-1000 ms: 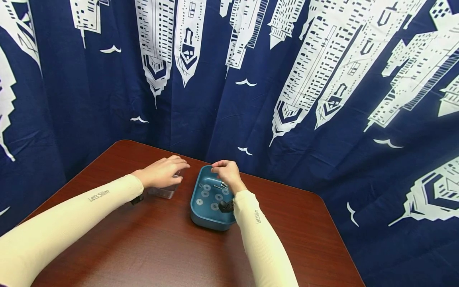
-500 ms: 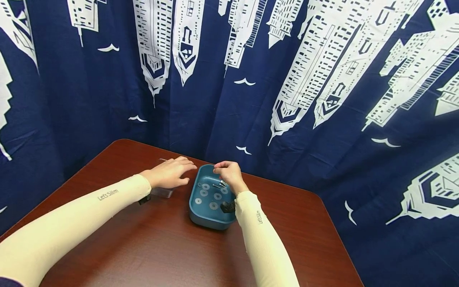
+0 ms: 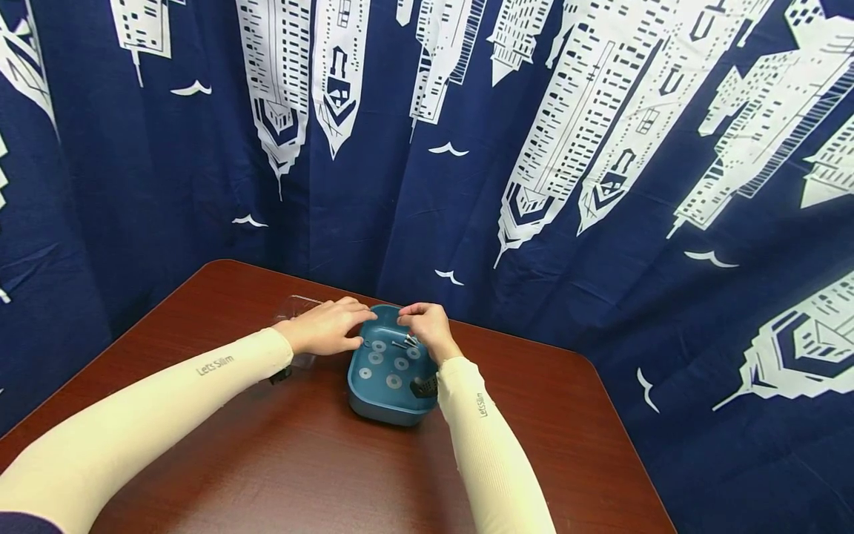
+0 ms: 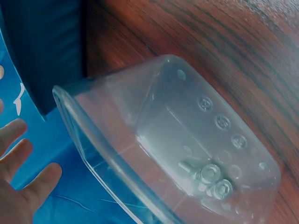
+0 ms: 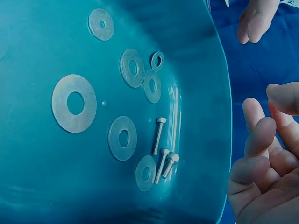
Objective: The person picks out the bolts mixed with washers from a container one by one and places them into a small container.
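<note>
Head view: the left hand (image 3: 331, 326), fingers spread, at the blue bin's (image 3: 383, 414) rim; the right hand (image 3: 428, 327), fingers curled, above it, any pinched item indiscernible. Left wrist: bolts (image 4: 210, 174) inside the clear box (image 4: 196, 133). Right wrist: washers (image 5: 85, 122) and screws (image 5: 158, 136) on the bin's floor.

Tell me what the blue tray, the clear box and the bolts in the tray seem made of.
Blue tray: probably moulded plastic, smooth and satiny, with seamless rounded corners.
Clear box: likely hard plastic, glossy; it is see-through, with round marks moulded in.
Bolts: metal, perhaps steel; silvery grey, with bright heads.
</note>
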Tool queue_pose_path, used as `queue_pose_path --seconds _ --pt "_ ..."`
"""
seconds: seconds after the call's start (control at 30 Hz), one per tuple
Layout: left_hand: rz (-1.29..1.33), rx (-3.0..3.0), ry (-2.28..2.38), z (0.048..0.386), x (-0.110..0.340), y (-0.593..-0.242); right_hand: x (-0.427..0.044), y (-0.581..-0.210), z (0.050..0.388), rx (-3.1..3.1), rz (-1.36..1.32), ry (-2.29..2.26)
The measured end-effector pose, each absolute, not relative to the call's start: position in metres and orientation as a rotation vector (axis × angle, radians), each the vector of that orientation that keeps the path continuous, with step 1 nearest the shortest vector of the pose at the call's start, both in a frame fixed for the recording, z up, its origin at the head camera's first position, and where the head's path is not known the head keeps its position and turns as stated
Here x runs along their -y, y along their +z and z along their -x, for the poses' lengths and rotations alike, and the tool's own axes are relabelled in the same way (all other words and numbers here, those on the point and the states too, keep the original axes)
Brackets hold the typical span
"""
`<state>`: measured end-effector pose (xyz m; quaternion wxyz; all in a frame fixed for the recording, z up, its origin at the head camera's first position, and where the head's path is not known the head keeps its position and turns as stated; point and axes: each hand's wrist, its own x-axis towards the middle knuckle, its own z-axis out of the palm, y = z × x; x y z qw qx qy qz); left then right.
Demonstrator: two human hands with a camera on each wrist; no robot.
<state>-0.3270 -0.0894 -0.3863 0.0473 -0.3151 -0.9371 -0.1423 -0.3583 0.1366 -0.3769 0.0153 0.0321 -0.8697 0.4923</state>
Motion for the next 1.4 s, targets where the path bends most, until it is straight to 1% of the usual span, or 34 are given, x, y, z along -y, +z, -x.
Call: queue_pose_path --seconds 0.6,1.17,1.4 --pt "0.961 2.880 -0.399 0.330 0.087 -0.398 -0.136 -0.385 0.360 2.710 -0.090 1.538" --pt "0.964 2.872 -0.382 0.327 0.083 -0.396 -0.131 -0.395 0.362 2.700 -0.103 1.560" --pt "0.960 2.898 -0.373 0.326 0.083 -0.394 -0.132 -0.402 0.364 2.711 -0.058 1.536"
